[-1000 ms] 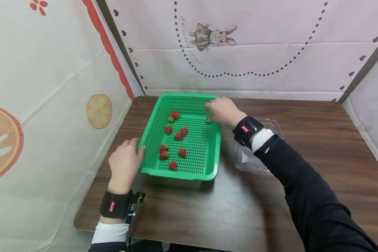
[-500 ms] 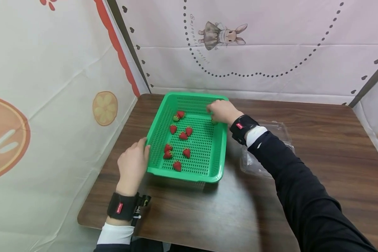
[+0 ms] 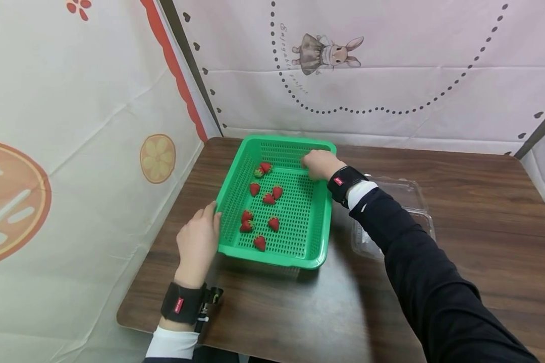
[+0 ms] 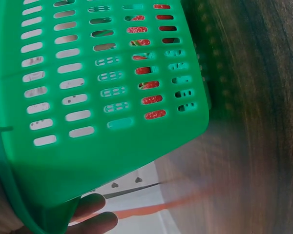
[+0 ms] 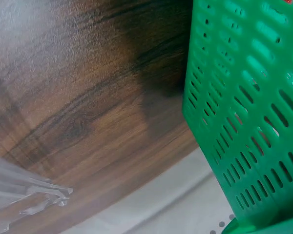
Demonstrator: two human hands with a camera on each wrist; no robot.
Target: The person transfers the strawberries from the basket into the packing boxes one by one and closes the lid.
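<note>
The left hand (image 3: 197, 243) rests against the left wall of the green slotted basket (image 3: 319, 222), near its front corner, fingers fairly straight along the rim and closed around nothing. The right hand (image 3: 319, 164) reaches over the basket's far right corner with fingers curled down inside it; whether they pinch a strawberry cannot be told from the head view, since the hand hides its own fingertips.

Left of the left hand hangs a printed cloth wall with an orange slice picture (image 3: 157, 158). Between the two hands, on the basket floor, lie loose strawberries (image 3: 273, 223), scattered from just beside the left hand's fingers up toward the right hand. Under the right forearm's dark sleeve (image 3: 404, 242), just right of the basket, sits a clear plastic clamshell box (image 3: 413, 196), partly covered by that arm. Everything stands on a dark wooden table (image 3: 472, 242), and a bunny picture (image 3: 327, 53) is on the back cloth beyond the right hand.

The left wrist view shows the basket wall (image 4: 88, 97) from outside, red fruit glimpsed through its slots, with fingertips (image 4: 90, 214) below the rim. The right wrist view shows the basket's outer right wall (image 5: 249, 122) and the clamshell's crinkled edge (image 5: 34, 195), but no fingers.
</note>
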